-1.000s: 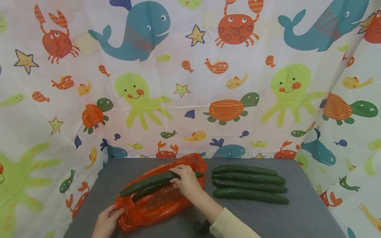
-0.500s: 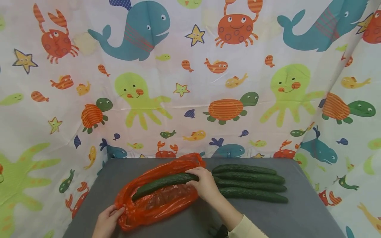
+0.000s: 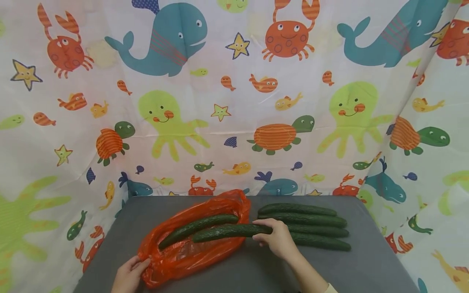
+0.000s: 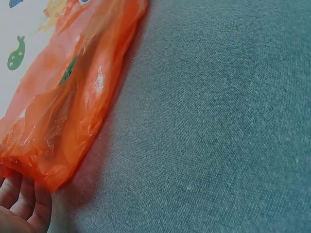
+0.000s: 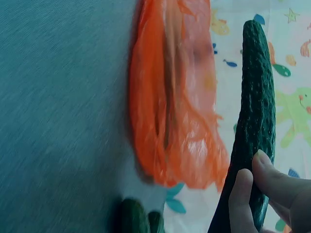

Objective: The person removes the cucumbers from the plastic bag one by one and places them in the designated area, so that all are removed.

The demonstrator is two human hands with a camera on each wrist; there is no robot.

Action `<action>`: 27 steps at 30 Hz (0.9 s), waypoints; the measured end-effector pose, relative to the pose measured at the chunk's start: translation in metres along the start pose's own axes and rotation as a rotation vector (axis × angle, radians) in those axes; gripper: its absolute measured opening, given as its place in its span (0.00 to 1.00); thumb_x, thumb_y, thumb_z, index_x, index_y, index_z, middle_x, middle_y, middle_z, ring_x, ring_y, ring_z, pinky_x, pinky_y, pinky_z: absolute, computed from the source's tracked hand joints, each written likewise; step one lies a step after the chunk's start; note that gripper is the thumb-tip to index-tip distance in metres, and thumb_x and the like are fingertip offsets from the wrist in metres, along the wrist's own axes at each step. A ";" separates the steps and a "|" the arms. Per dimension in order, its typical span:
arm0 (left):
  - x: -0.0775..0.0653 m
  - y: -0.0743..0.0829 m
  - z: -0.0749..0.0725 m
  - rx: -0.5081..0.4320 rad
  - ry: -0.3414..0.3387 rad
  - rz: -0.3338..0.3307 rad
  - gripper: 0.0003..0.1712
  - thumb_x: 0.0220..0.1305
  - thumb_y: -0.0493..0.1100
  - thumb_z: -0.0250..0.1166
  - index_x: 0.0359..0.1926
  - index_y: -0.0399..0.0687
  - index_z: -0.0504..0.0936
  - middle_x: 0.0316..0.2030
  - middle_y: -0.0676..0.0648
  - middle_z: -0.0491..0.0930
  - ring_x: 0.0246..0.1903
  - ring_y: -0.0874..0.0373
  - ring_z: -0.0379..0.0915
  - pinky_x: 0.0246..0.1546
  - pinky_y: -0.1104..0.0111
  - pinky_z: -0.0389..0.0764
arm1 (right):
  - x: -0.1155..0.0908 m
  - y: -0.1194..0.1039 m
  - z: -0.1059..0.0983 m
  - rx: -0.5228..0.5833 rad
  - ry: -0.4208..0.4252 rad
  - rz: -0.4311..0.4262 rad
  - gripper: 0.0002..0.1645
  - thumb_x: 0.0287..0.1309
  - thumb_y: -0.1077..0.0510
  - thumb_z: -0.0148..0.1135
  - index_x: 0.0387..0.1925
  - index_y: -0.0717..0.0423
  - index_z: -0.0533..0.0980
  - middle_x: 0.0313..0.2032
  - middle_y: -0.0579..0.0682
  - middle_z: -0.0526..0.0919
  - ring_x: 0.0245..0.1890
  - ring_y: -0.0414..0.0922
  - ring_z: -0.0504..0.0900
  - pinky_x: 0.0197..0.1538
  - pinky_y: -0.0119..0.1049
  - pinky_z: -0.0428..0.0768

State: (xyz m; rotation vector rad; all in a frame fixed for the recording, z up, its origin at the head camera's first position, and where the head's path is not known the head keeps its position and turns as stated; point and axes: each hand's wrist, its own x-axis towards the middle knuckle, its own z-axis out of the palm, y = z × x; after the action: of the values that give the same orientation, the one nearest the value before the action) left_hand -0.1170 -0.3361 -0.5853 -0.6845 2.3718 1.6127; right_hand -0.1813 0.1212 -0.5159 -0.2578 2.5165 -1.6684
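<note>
My right hand grips a long dark green cucumber near its right end. In the head view the cucumber's left part overlaps the orange plastic bag. Inside the bag's opening lies a second cucumber. The right wrist view shows thumb and fingers curled round the held cucumber, beyond which the bag lies. My left hand pinches the bag's near left corner; in the left wrist view its fingers are at the bag's edge.
Several cucumbers lie side by side on the right of the grey table, partly behind my right hand. A curtain printed with sea animals stands round the back and sides.
My right hand has lifted one cucumber from the bag and moved it right, toward the row. The other cucumber stays in the bag. My left hand keeps holding the bag's corner.
</note>
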 end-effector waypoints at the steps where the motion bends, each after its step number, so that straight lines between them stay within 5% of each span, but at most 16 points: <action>1: 0.000 0.000 0.000 -0.002 0.008 0.000 0.51 0.67 0.65 0.64 0.68 0.21 0.65 0.56 0.26 0.78 0.57 0.32 0.75 0.48 0.49 0.84 | -0.002 0.003 -0.003 0.004 0.001 0.006 0.25 0.53 0.59 0.76 0.55 0.50 0.84 0.61 0.64 0.78 0.26 0.46 0.88 0.32 0.39 0.87; 12: 0.000 0.001 -0.003 0.040 -0.003 0.005 0.55 0.64 0.70 0.63 0.68 0.23 0.66 0.61 0.25 0.74 0.60 0.29 0.71 0.49 0.46 0.82 | -0.030 0.038 -0.044 -0.069 0.047 0.080 0.30 0.49 0.56 0.78 0.57 0.53 0.83 0.61 0.64 0.79 0.29 0.48 0.89 0.34 0.41 0.88; 16: 0.000 0.001 -0.004 -0.020 0.015 0.006 0.52 0.62 0.68 0.66 0.65 0.25 0.70 0.54 0.29 0.81 0.49 0.40 0.82 0.44 0.52 0.85 | -0.039 0.053 -0.057 -0.110 0.059 0.122 0.30 0.48 0.54 0.78 0.56 0.50 0.83 0.61 0.64 0.79 0.28 0.46 0.89 0.33 0.40 0.87; 21: 0.003 -0.003 -0.004 -0.057 0.028 0.006 0.48 0.63 0.67 0.67 0.63 0.26 0.73 0.48 0.35 0.86 0.41 0.54 0.84 0.40 0.57 0.86 | -0.049 0.072 -0.075 -0.156 0.074 0.182 0.31 0.47 0.54 0.79 0.56 0.49 0.83 0.61 0.65 0.78 0.28 0.45 0.89 0.33 0.41 0.87; 27: 0.006 -0.007 -0.005 -0.047 0.010 -0.018 0.53 0.60 0.71 0.67 0.64 0.26 0.72 0.50 0.33 0.84 0.43 0.51 0.84 0.41 0.56 0.86 | -0.057 0.094 -0.094 -0.201 0.114 0.268 0.31 0.45 0.55 0.80 0.55 0.49 0.84 0.61 0.65 0.79 0.29 0.45 0.89 0.33 0.40 0.87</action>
State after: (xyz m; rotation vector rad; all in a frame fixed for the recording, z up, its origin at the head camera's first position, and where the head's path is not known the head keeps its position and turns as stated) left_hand -0.1189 -0.3443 -0.5917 -0.7219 2.3346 1.6661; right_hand -0.1508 0.2531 -0.5659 0.1574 2.6607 -1.3687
